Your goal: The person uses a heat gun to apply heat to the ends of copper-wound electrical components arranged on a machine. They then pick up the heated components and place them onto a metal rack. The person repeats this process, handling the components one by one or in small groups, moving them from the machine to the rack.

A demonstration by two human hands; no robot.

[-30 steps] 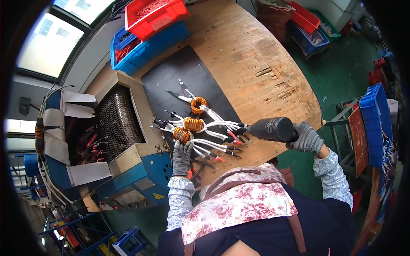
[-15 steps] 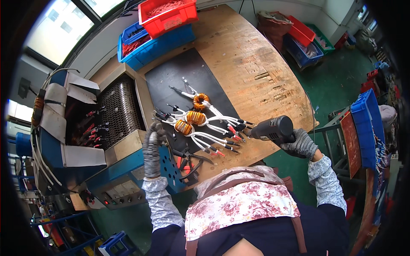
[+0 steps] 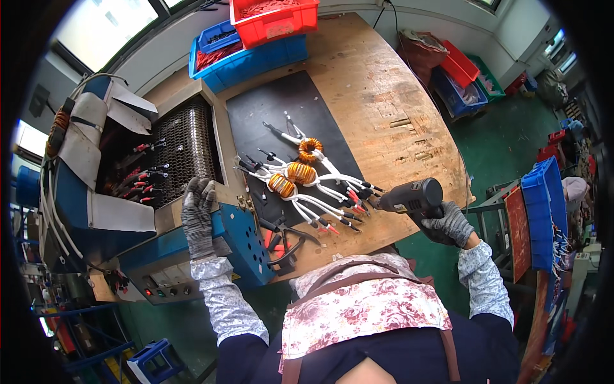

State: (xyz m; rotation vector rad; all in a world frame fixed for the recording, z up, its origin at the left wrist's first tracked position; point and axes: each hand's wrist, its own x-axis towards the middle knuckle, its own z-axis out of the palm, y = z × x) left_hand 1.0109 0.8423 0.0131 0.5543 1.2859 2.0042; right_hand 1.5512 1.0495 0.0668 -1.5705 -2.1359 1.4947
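Observation:
My right hand, in a grey knitted glove, grips a black heat gun by its handle. The nozzle points left at red and black sleeved wire ends. These belong to copper-wound ring coils with white-sleeved leads, lying on a black mat. My left hand, gloved alike, is over the front corner of a blue conveyor machine. Its fingers stretch out toward the mesh belt, and nothing shows in them. On the belt side lie several leads with red and black ends.
Pliers and red-handled tools lie at the table's near edge, beside the machine. Red and blue bins of small parts stand at the back. More crates sit on the floor at right, and a blue bin stands far right.
My left hand has moved left, from beside the coils' leads to over the machine's front corner. The heat gun stays by the wire ends. The whole view has shifted slightly.

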